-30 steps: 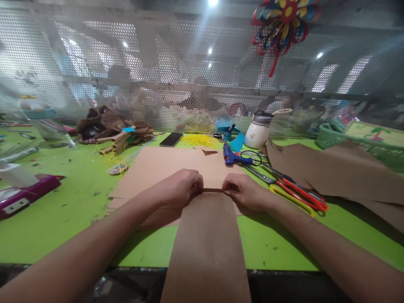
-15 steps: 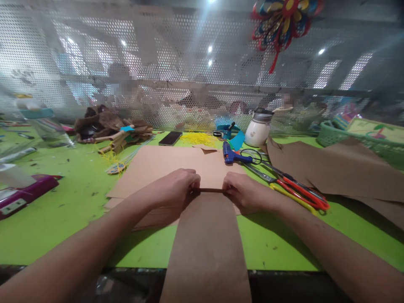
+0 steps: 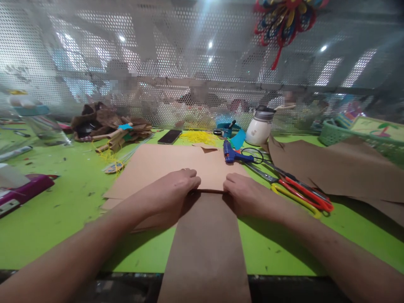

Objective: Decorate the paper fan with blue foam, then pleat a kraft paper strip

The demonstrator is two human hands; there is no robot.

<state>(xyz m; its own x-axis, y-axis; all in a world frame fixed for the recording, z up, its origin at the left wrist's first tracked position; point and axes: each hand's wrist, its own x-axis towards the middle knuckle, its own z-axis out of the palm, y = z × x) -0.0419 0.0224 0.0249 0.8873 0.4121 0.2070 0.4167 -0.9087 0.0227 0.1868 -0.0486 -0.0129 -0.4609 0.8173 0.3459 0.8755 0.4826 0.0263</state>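
A long strip of brown paper (image 3: 208,244) runs from the middle of the table over its front edge. Its far end is rolled or folded into a narrow dark band. My left hand (image 3: 178,185) pinches the left end of that band, and my right hand (image 3: 241,191) pinches the right end. Both hands rest over a stack of lighter brown paper sheets (image 3: 158,162). The fingertips are partly hidden behind the knuckles.
Right of the stack lie a blue glue gun (image 3: 232,155), scissors with red handles (image 3: 304,193) and a yellow-handled tool (image 3: 296,200). Behind stand a phone (image 3: 169,136) and a white bottle (image 3: 259,128). Larger brown paper (image 3: 331,168) and a green basket (image 3: 334,134) are at the right, a purple power strip (image 3: 28,189) at the left.
Both hands stay at the band's ends; their fingers have shifted slightly over it. The camera view has moved a little.
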